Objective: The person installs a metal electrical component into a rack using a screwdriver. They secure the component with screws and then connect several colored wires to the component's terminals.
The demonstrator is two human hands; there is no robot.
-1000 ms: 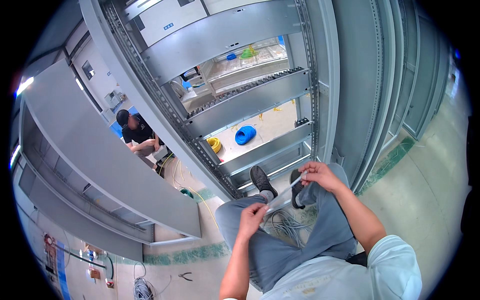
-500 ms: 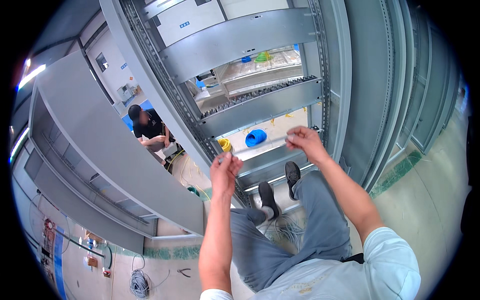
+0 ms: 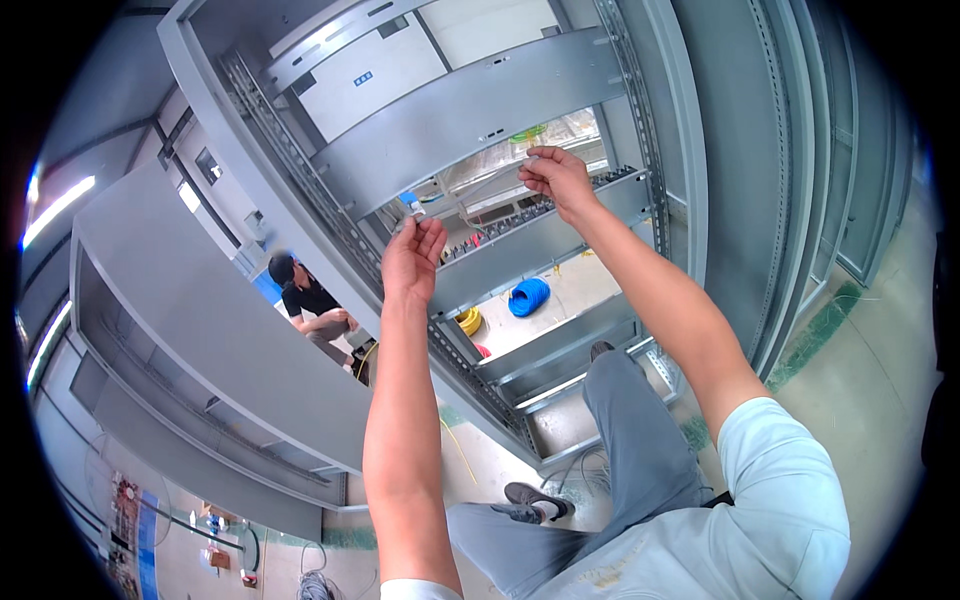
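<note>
Raised in front of the metal cabinet frame (image 3: 480,95), my two hands pinch what looks like a thin grey wire (image 3: 482,188) stretched between them. My left hand (image 3: 410,262) grips one end with thumb and fingertips, near the left upright. Higher and further right, my right hand (image 3: 558,180) pinches the other end, just below the wide upper crossbar. Behind and below the hands runs a lower crossbar (image 3: 500,268) with a row of small dark parts along its top. The wire is faint against the background, so its exact ends are hard to see.
A blue cable coil (image 3: 528,297) and a yellow coil (image 3: 468,320) lie beyond the frame. At left stands a grey cabinet (image 3: 200,300), with a co-worker (image 3: 312,300) crouching behind it. Grey cable (image 3: 315,585) lies on the floor at lower left.
Both hands have risen from the lower opening to the upper one and shifted left, keeping the wire between them. My legs and feet have shifted, and the view has moved a little.
</note>
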